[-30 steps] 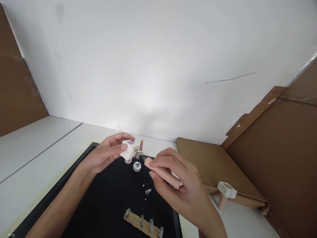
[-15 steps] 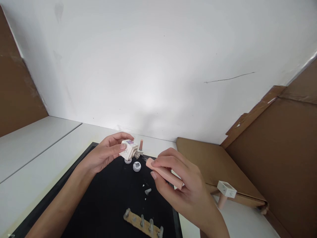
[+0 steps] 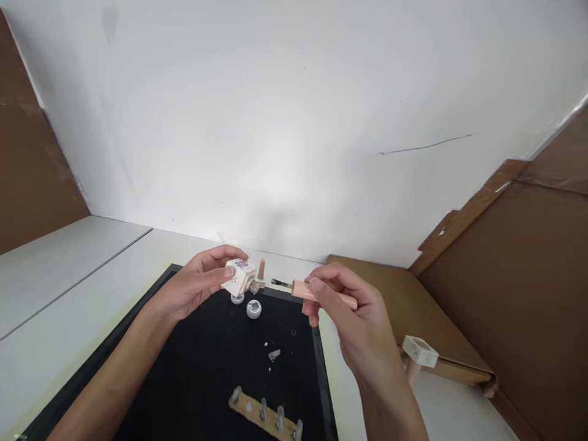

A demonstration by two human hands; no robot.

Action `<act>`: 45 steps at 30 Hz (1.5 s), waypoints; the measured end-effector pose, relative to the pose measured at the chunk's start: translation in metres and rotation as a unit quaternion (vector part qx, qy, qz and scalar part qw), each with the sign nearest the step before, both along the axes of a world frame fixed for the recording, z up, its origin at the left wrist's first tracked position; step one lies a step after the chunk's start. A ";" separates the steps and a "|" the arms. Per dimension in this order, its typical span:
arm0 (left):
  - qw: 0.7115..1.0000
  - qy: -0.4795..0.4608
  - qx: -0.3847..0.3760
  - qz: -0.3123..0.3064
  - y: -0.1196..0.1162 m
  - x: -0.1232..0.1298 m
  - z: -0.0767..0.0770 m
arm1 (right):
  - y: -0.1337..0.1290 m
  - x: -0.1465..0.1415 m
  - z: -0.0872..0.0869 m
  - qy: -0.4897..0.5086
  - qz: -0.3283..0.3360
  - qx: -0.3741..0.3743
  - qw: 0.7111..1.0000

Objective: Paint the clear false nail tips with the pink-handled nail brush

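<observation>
A white square bottle [image 3: 239, 277] is pinched in my left hand [image 3: 204, 280], tilted so its clear open neck points right. My right hand [image 3: 344, 300] grips a pink brush cap [image 3: 321, 294]; its thin stem and dark brush tip point left, a short gap away from the bottle neck. Below the bottle, a small round white pot [image 3: 253, 309] sits on the black mat [image 3: 197, 361], with a second pot [image 3: 237, 299] partly hidden under the bottle. Behind the bottle neck stands another bottle with a pink cap [image 3: 261, 269].
Near the front of the mat lies a tan strip [image 3: 257, 416] bearing several clear nail tips. A loose tip [image 3: 274, 355] and small white bits lie above it. At right are a cardboard box [image 3: 390, 294] and a white bottle resting on its pink cap [image 3: 419, 351].
My right hand has moved up and right with the brush cap, drawing the brush away from the bottle neck and turning it nearly level. My left hand has stayed in place.
</observation>
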State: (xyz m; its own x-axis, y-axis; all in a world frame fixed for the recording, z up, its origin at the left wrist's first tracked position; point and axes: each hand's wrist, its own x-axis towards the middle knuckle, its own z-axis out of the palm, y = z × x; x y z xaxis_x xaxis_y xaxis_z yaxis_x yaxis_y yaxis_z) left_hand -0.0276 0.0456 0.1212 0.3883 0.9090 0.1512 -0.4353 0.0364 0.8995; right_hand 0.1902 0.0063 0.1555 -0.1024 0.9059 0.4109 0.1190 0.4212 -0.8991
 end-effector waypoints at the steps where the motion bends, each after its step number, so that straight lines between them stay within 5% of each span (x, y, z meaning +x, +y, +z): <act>1: 1.000 0.002 0.000 0.001 0.000 0.000 0.000 | 0.001 0.001 -0.001 0.014 0.004 -0.012 1.000; 8: 1.000 0.018 0.009 0.011 0.000 -0.001 0.001 | 0.003 0.002 -0.003 0.038 0.007 -0.030 0.999; 13: 0.981 0.168 0.086 0.036 0.003 -0.003 -0.002 | 0.004 0.003 -0.002 0.032 -0.015 -0.013 0.999; 22: 0.842 0.479 0.248 -0.009 0.014 0.007 -0.026 | 0.001 0.006 0.003 -0.011 -0.051 0.019 0.998; 28: 0.768 0.591 0.227 -0.093 0.031 0.006 -0.046 | -0.003 0.005 0.007 -0.023 -0.062 0.014 0.998; 36: 0.748 0.624 0.206 -0.095 0.048 0.002 -0.066 | -0.002 0.007 0.006 -0.042 -0.054 0.026 0.997; 45: 0.745 0.632 0.210 -0.049 0.057 -0.003 -0.067 | -0.002 0.008 0.006 -0.047 -0.047 0.031 0.997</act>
